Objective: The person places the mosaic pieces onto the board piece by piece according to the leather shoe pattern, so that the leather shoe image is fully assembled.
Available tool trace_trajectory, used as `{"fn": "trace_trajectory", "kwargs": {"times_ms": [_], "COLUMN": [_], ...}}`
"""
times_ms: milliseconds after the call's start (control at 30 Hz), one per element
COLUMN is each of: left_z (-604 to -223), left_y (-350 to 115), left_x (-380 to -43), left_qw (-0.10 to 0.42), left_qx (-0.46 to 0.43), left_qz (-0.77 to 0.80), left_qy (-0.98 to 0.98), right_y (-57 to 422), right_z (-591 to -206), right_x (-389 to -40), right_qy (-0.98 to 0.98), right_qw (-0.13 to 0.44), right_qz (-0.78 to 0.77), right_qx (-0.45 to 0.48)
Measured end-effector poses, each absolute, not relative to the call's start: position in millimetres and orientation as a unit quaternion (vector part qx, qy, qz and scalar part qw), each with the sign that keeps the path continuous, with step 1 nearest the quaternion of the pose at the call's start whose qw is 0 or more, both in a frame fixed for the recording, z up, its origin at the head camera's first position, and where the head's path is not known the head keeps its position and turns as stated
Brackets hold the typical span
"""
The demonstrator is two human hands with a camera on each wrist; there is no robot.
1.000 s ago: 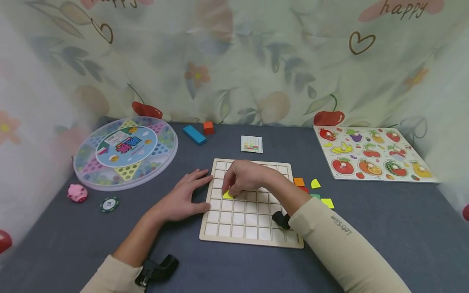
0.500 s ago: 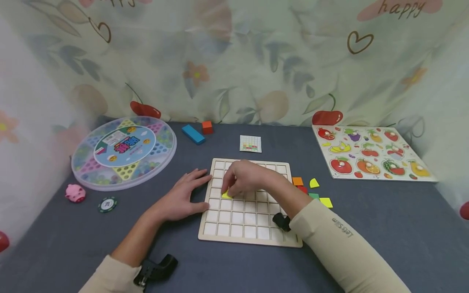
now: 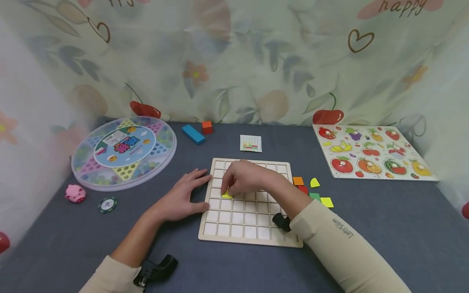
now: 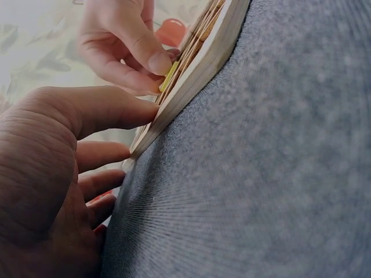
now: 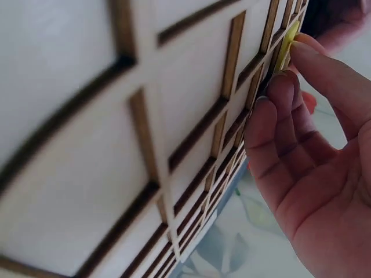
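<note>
A square wooden grid board [image 3: 237, 230] with white cells lies in the middle of the table. My right hand [image 3: 244, 177] reaches over it and pinches a small yellow tile [image 3: 226, 195] between thumb and fingers, at a cell near the board's left side. In the right wrist view that yellow tile [image 5: 287, 45] stands partly raised from the grid, its exact fit hard to tell. With fingers spread, my left hand [image 3: 182, 200] touches the board's left edge. Beyond my right forearm lie loose tiles: an orange tile [image 3: 298, 181], a red one, a green one and two yellow ones.
A small printed pattern card [image 3: 250, 143] lies behind the board. At the left are a round marble game box [image 3: 124, 152], a pink pig figure [image 3: 75, 193] and a poker chip [image 3: 108, 204]. Blue [image 3: 193, 134] and red blocks stand behind; a fruit puzzle [image 3: 373, 154] lies right.
The yellow tile tips slightly in my right fingers, showing a little less of itself. Both hands stay at the same places on the board.
</note>
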State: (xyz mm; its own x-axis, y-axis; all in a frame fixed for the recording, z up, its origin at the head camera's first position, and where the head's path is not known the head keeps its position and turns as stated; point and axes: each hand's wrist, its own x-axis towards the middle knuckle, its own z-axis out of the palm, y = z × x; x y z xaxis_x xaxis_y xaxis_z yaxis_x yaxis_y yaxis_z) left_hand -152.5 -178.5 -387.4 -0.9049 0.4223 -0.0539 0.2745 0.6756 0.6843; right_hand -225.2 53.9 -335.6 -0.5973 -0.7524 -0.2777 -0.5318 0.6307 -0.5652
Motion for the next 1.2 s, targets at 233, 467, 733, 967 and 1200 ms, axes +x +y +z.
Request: {"fn": "trace_trajectory", "kwargs": {"times_ms": [233, 467, 733, 967, 1200], "left_z": [-387.0, -386.1, -386.6, -387.6, -388.9], "left_y": [-176.7, -177.5, -177.6, -177.5, -176.6], "left_x": [-152.7, -152.1, -152.5, -151.8, -152.9], "left_qw": [0.106, 0.105, 0.101, 0.098, 0.100], "left_qx": [0.192, 0.194, 0.196, 0.198, 0.197], "left_qz": [0.349, 0.348, 0.347, 0.347, 0.344], "left_qy": [0.911, 0.911, 0.912, 0.912, 0.912], "right_y": [75.8, 113.0, 164.4, 208.7, 241.8], "right_z": [-326.2, -310.4, -304.6, -307.6, -314.8], "right_x": [-224.2, -221.0, -219.9, -221.6, -221.3], "right_qy": [0.857, 0.858, 0.878, 0.887, 0.891], "right_qw": [0.271, 0.266, 0.250, 0.235, 0.240], "right_qz": [-0.257, -0.288, -0.310, -0.311, -0.319], "right_qx": [-0.355, -0.331, -0.268, -0.246, -0.215]}}
